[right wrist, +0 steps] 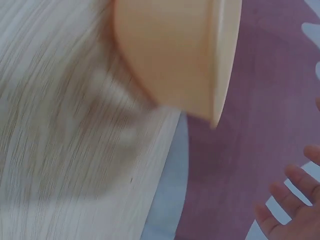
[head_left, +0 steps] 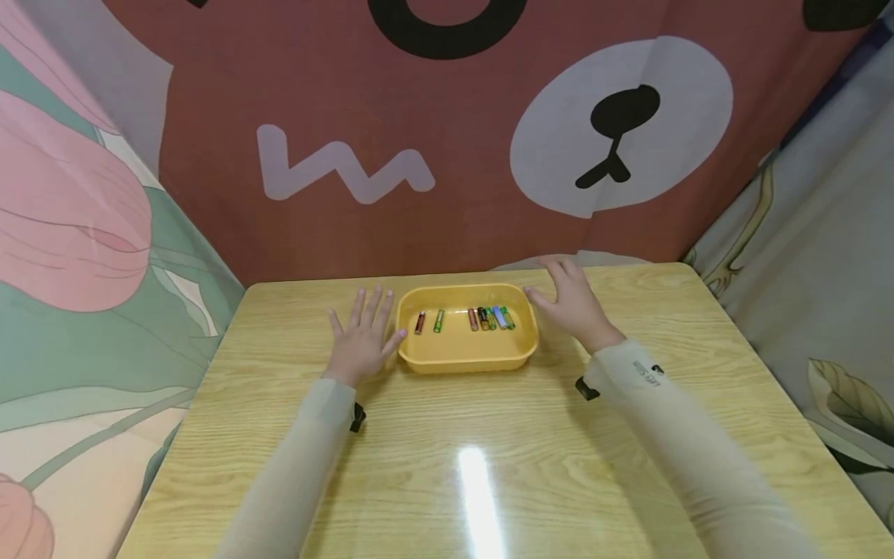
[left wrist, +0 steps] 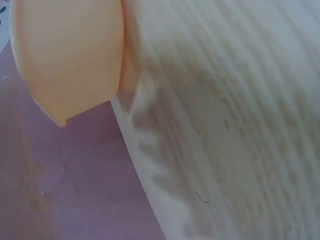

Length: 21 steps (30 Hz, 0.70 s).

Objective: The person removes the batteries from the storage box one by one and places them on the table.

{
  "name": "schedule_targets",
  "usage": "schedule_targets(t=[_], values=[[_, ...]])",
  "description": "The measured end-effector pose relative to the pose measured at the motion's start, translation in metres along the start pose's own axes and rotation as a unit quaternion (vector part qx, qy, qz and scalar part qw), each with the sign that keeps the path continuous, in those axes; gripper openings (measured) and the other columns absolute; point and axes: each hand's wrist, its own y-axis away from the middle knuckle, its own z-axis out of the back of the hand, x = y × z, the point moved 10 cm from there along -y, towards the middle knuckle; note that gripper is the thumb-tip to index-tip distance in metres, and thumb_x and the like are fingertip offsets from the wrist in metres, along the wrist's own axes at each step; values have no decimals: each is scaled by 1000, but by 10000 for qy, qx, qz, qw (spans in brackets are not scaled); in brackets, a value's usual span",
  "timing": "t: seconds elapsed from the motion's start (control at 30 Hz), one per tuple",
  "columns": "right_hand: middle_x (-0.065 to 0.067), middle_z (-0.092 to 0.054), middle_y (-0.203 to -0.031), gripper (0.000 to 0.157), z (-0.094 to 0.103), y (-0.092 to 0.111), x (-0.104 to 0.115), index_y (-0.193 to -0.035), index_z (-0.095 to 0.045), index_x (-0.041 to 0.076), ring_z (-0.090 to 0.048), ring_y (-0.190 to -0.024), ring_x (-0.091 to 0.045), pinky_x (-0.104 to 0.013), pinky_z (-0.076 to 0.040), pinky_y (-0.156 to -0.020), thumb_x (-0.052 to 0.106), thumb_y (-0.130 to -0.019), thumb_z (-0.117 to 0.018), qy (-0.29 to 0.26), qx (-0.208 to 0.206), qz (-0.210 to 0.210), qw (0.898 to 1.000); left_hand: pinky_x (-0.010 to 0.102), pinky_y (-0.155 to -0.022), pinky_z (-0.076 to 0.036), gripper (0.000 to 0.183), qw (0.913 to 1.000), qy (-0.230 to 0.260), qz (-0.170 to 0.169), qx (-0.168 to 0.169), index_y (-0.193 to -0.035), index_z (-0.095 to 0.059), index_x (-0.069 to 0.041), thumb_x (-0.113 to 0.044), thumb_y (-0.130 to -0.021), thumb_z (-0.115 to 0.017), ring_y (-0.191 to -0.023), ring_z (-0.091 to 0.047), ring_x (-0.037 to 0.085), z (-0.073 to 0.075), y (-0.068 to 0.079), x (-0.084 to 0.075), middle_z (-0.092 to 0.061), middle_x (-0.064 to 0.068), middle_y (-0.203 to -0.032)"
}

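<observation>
A yellow plastic tray (head_left: 464, 366) sits near the table's far edge. Several small batteries lie in it: a red battery (head_left: 420, 323) and a green battery (head_left: 438, 321) at the left, and a row with a red, a dark, a blue battery (head_left: 499, 317) and green ones at the right. My left hand (head_left: 359, 345) is spread flat beside the tray's left end, its thumb at the rim. By the right end is my right hand (head_left: 576, 303), fingers extended and thumb close to the rim. Whether either thumb touches cannot be told. Both wrist views show the tray's outer wall (left wrist: 70, 55).
The wooden table (head_left: 419, 466) carries a bright light reflection in front of the tray. Behind its far edge hangs a red-brown cloth (head_left: 391, 241) with a cartoon face. Patterned curtains (head_left: 84, 349) flank both sides.
</observation>
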Motion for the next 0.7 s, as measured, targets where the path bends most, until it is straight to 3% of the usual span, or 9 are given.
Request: schedule_targets(t=[0.2, 0.43, 0.7], values=[[-12, -44, -131, 54, -16, -3, 15, -136, -46, 13, -46, -113, -31, -51, -42, -92, 39, -91, -59, -711, 133, -117, 9973, 64, -101, 18, 71, 9999, 59, -2, 146, -150, 10, -28, -55, -98, -29, -142, 14, 23, -9, 0, -1, 13, -5, -156], [-15, -51, -120, 46, -34, -5, 32, -131, -51, 7, -52, -103, -31, -47, -46, -87, 32, -93, -58, -1399, 319, -143, 9895, 67, -102, 12, 69, 9997, 114, -99, 171, -151, 6, -24, -56, -98, -22, -143, 10, 23, -14, 0, -3, 12, -6, -156], [-10, -57, -113, 34, -58, -6, 38, -123, -56, 14, -56, -97, -28, -39, -51, -72, 29, -93, -60, -2147, 714, -950, 9694, 66, -105, 7, 66, 9993, 119, -61, 348, -152, 3, -22, -55, -99, -20, -143, 7, 18, -17, 1, -5, 10, -7, -156]])
